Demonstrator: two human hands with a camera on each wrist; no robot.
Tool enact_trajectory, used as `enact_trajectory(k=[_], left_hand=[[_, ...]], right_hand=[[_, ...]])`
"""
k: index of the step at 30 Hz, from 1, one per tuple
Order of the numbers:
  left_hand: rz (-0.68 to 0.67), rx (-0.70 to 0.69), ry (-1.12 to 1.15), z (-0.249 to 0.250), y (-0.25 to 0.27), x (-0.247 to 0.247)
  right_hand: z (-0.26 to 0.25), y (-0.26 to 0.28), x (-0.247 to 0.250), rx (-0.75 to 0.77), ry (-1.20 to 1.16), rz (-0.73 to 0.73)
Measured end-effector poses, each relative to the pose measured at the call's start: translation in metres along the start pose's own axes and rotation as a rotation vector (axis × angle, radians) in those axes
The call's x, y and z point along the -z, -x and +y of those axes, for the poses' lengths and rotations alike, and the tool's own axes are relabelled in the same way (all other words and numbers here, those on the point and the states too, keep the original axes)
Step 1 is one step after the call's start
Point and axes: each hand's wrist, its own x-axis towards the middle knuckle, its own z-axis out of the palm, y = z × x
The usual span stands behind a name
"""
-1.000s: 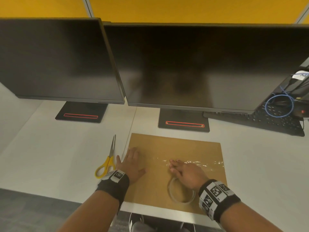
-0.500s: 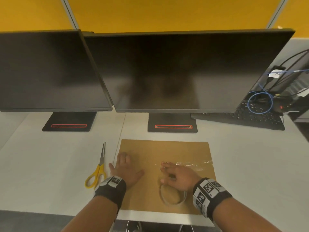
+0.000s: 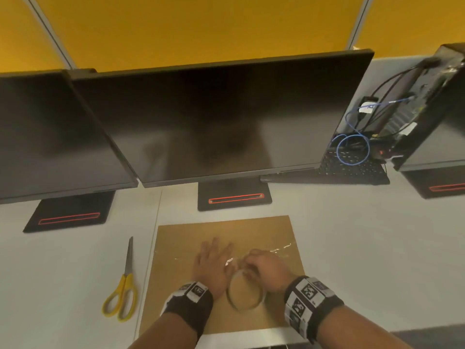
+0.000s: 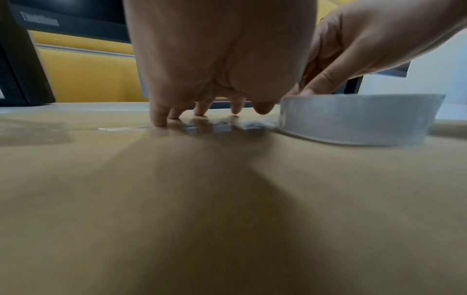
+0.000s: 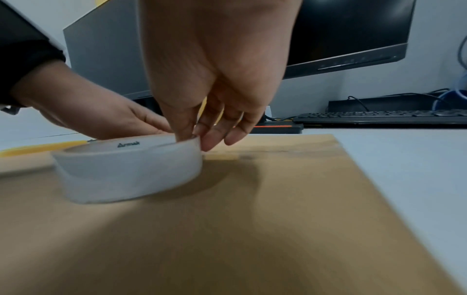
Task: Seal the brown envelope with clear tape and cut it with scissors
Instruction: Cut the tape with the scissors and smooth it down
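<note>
Two dark monitors (image 3: 219, 117) fill your 12 o'clock; a black keyboard (image 3: 352, 170) w/ a blue cable loop (image 3: 352, 152) sits at 2 o'clock. The brown envelope (image 3: 176, 285) lies flat on the white desk (image 3: 63, 273) right in front of you, near edge at the desk edge. A shiny strip of clear tape (image 3: 284, 249) runs across it toward 3 o'clock. Your left hand (image 3: 211, 265) is spread flat, fingertips (image 4: 159, 121) pressing the tape onto the envelope. Your right hand (image 3: 269, 270) pinches the far rim of the clear tape roll (image 3: 245, 293), thumb inside, fingers outside; the roll rests on the envelope at 6 o'clock, just beside your left hand. Yellow-handled scissors (image 3: 123, 288) lie on the desk at 9 o'clock, just off the envelope's left edge, blades pointing away from you.
</note>
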Motion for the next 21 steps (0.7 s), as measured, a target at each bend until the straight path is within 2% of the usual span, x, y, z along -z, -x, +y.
enact_trajectory(k=[4,9,14,18,21], left_hand=[[0.031,0.121,0.029,-0.008,-0.004,-0.003],[0.013,0.142,0.030,0.000,-0.009,0.008],[0.020,0.162,0.056,0.011,-0.012,0.012],[0.028,0.145,0.046,0.016,-0.014,0.011],[0.028,0.144,0.041,0.019,-0.016,0.010]], right_hand=[[0.013,0.010,0.010,-0.142,-0.128,0.124],[0.042,0.020,0.030,-0.418,-0.327,0.358],[0.075,0.036,0.062,-0.622,-0.353,0.547],[0.101,0.055,0.073,-0.741,-0.339,0.601],[0.116,0.067,0.072,-0.803,-0.322,0.586]])
